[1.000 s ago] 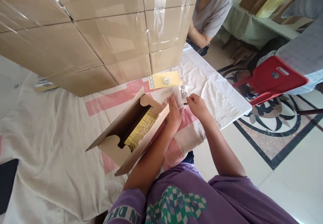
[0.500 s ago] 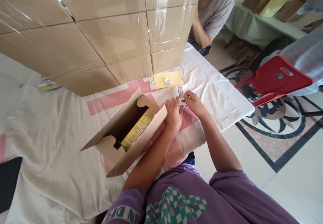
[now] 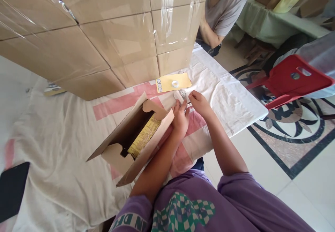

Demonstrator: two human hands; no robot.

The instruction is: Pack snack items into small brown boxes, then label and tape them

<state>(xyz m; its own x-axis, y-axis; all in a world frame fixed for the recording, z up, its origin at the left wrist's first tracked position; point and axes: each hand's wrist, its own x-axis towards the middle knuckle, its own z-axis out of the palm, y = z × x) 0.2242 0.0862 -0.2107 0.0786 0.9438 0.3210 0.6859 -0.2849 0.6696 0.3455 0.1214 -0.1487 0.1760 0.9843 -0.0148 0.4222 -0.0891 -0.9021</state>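
Note:
My left hand (image 3: 180, 118) rests by the right end of an open cardboard box (image 3: 149, 151), its fingers around a small white object (image 3: 178, 95) with a grey patterned end. What that object is I cannot make out. Close to its right side, my right hand (image 3: 199, 103) is closed in a pinch; a thin, shiny strip shows near its fingertips, too small to name. Inside the box stands a yellow printed carton (image 3: 145, 134). Just beyond my hands lies a yellow card (image 3: 167, 82) with a white ring (image 3: 175, 83) on it.
Stacked cartons (image 3: 117, 40) wrapped in clear film form a wall at the back of the cloth-covered table (image 3: 65, 131). A dark flat object (image 3: 14, 190) lies at the left. Beyond the table's right edge are a red chair (image 3: 298, 75) and a seated person (image 3: 222, 19).
The small white object has turned and shifted slightly left under my left fingers, which are more bent. My right hand has moved a little up and left.

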